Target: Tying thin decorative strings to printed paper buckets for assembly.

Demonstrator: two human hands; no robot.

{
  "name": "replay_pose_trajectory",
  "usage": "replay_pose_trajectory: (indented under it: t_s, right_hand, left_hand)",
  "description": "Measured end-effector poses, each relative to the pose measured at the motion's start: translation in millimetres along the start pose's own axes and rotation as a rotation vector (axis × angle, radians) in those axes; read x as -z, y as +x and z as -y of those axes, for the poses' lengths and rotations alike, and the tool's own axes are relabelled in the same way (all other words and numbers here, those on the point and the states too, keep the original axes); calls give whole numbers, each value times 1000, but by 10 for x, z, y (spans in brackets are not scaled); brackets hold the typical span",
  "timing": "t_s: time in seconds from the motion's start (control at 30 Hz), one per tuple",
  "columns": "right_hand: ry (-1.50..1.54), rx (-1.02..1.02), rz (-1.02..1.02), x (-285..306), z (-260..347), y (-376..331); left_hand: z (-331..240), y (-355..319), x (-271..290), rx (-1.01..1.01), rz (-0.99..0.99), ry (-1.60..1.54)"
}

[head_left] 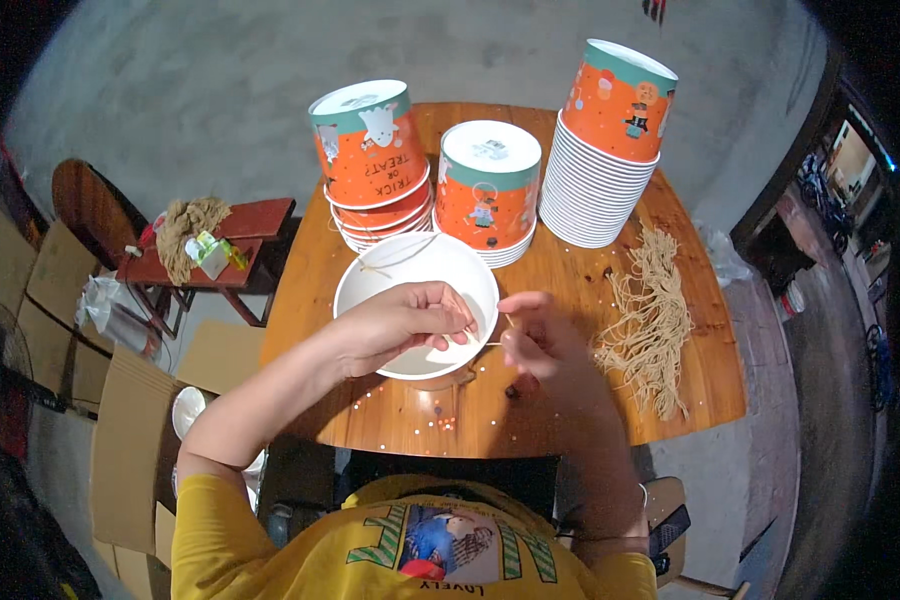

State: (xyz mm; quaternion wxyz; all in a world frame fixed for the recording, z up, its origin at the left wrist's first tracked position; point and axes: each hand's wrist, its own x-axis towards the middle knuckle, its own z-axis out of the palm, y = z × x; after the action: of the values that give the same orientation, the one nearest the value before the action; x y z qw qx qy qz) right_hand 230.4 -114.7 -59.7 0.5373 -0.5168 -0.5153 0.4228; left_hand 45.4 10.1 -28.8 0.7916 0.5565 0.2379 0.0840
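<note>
A white paper bucket (362,290) lies in front of me with its mouth toward me. A tan cord (380,268) crosses its far rim. My left hand (410,325) is over the bucket's mouth, its fingers curled close to the right side of the rim; what they pinch, if anything, is too small to make out. Just outside that rim, my right hand (538,338) pinches a short length of thin tan cord (511,321) between thumb and fingers. A pale strand (494,344) runs between the rim and the right fingers.
Behind stand upside-down orange-and-green buckets: a left stack (365,150), a middle stack (485,195) and a tall right stack (610,140). Tan cords (650,320) lie in a bundle at the wooden table's (710,375) right. Small dots (445,422) litter its front. A red bench (260,220) stands left.
</note>
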Motion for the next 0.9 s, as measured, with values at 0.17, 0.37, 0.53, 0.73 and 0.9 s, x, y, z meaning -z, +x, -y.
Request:
replay_pose_trajectory:
  t_s: [0.17, 0.37, 0.53, 0.73, 0.9]
  right_hand:
    - [-221, 76, 24, 81, 108, 13]
    - [-310, 130, 178, 197, 167, 113]
    - [-320, 254, 208, 187, 322, 213]
    - [-291, 330, 296, 214, 478, 381]
    - [-543, 419, 450, 74, 606, 555]
  left_hand:
    - [-11, 58, -46, -52, -3, -18]
    - [16, 184, -37, -154, 57, -31]
    - [10, 246, -146, -175, -3, 143]
    - [74, 254, -232, -108, 65, 105]
    - [168, 256, -248, -95, 39, 231]
